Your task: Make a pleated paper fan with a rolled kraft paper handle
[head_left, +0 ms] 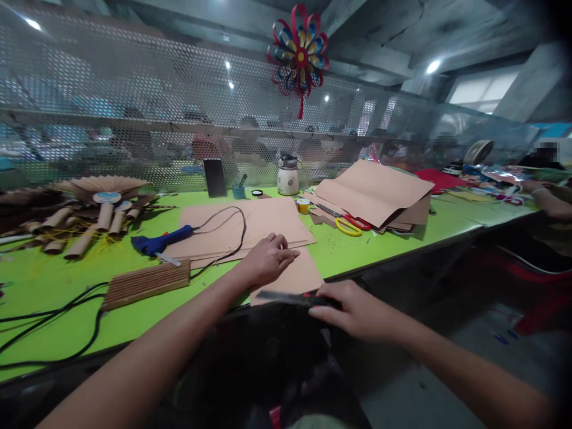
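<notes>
While L hand (268, 261) on brn sheet (300, 275) (pinch unclear), R hand (351, 307) round bladed tool (288, 298), cup (239, 193) w/ stick (242, 180) inside.

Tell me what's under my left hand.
A brown paper sheet shows at the near side of the left hand, with stacked brown paper beyond it. Whatever lies directly beneath the palm is covered.
</notes>
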A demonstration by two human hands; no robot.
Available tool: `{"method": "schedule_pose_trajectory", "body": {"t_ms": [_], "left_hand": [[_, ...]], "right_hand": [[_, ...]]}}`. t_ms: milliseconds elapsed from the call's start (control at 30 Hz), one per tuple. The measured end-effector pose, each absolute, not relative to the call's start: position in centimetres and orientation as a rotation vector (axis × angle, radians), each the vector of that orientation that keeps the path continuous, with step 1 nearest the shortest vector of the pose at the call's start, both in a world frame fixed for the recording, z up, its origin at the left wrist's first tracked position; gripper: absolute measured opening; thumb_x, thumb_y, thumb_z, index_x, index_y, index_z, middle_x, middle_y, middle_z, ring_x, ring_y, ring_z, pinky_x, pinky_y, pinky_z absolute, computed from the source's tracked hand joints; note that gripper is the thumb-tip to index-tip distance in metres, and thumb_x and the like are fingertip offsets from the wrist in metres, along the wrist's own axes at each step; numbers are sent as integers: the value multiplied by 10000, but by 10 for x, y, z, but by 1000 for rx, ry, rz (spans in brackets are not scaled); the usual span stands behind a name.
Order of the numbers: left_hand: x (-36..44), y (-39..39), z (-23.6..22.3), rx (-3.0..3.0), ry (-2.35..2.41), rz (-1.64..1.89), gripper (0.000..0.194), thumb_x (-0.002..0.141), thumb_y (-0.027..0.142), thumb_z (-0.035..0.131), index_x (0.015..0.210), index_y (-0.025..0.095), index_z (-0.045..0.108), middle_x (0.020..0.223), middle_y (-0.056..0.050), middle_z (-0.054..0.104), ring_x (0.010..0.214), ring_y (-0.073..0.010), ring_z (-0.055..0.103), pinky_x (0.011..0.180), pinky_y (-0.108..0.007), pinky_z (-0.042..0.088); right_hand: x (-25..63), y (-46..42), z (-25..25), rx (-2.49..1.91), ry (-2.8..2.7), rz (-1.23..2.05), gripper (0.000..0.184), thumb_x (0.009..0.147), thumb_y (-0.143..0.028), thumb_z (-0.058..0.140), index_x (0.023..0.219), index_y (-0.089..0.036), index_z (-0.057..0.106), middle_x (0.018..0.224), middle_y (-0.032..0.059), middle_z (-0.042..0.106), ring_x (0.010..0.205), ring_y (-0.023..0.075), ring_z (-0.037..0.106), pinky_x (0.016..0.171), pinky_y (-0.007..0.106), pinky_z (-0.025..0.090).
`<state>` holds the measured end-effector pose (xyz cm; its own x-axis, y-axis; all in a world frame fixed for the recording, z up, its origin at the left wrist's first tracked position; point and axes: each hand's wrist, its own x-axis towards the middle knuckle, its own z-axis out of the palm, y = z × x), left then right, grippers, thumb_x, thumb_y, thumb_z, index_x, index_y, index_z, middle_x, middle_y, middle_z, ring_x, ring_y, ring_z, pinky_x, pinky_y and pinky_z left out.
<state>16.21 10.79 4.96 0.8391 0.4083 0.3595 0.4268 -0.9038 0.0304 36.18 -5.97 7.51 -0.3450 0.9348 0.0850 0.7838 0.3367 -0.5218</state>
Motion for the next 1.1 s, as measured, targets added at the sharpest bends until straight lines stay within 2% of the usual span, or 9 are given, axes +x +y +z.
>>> {"method": "schedule_pose_trajectory", "body": {"t_ms": [133, 200, 333, 400, 533, 800, 867, 967, 1100], "left_hand": [[161, 108, 49, -2965, -728, -601, 323, 991, 360, 432, 1144, 273, 703, 987, -91, 585, 923, -231, 519, 842, -375, 424], [159, 112, 49, -2959, -791, -627, 332, 993, 373, 428, 1153, 244, 689, 969, -88, 593, 922, -226, 541, 837, -356, 433], [151, 116, 51, -2935, -951, -629, 405, 1016, 380, 348, 1085, 186, 697, 937, -93, 610, 870, -207, 597, 794, -324, 459], [147, 114, 55, -2925, -990, -587, 403, 982, 465, 418, 991, 188, 710, 932, -94, 605, 875, -222, 601, 783, -332, 464], [143, 102, 63, -2924, -1019, -471, 501, 768, 661, 650, 949, 195, 684, 976, -104, 606, 944, -289, 581, 796, -378, 462], [149, 96, 68, -2979, -1276, -340, 491, 744, 618, 681, 940, 173, 616, 883, -118, 672, 767, -306, 629, 622, -341, 408], [149, 99, 66, -3009, -1344, -339, 467, 744, 597, 684, 951, 184, 614, 848, -106, 688, 742, -295, 633, 582, -313, 376], [148, 104, 64, -3042, -1420, -397, 398, 767, 521, 677, 991, 198, 620, 870, -90, 700, 756, -266, 635, 589, -290, 363], [148, 110, 60, -3054, -1471, -550, 262, 824, 439, 598, 915, 194, 622, 854, -76, 689, 756, -230, 618, 620, -284, 364]], "right_hand": [[412, -18, 73, -1825, -1938, 173, 398, 982, -483, 439, 866, -168, 653, 709, 23, 648, 661, 171, 593, 584, 244, 395], [438, 13, 71, -1970, -1889, -55, 366, 975, -447, 472, 931, -145, 673, 820, 73, 687, 741, 204, 624, 646, 273, 417], [469, 70, 66, -1994, -1882, -206, 292, 954, -315, 532, 1086, -91, 664, 1020, 159, 689, 915, 249, 626, 774, 310, 433], [471, 88, 62, -1965, -1893, -272, 290, 945, -286, 551, 1145, -100, 648, 1089, 163, 668, 1008, 256, 588, 848, 322, 422], [466, 100, 49, -1908, -1845, -420, 357, 955, -286, 521, 1238, -83, 598, 1201, 205, 596, 1125, 322, 472, 921, 420, 383], [463, 92, 39, -1771, -1790, -442, 255, 959, -250, 477, 1048, -98, 661, 1153, 205, 607, 1116, 336, 452, 951, 494, 362], [454, 88, 37, -1700, -1801, -388, 247, 970, -248, 459, 990, -115, 666, 1079, 177, 637, 1079, 301, 498, 951, 452, 385], [433, 74, 32, -1575, -1880, -225, 226, 956, -262, 506, 823, -164, 660, 840, 86, 670, 861, 215, 592, 834, 335, 459], [405, 29, 31, -1439, -1930, -67, 271, 945, -311, 546, 712, -194, 621, 730, 32, 648, 756, 173, 596, 725, 277, 456]]}}
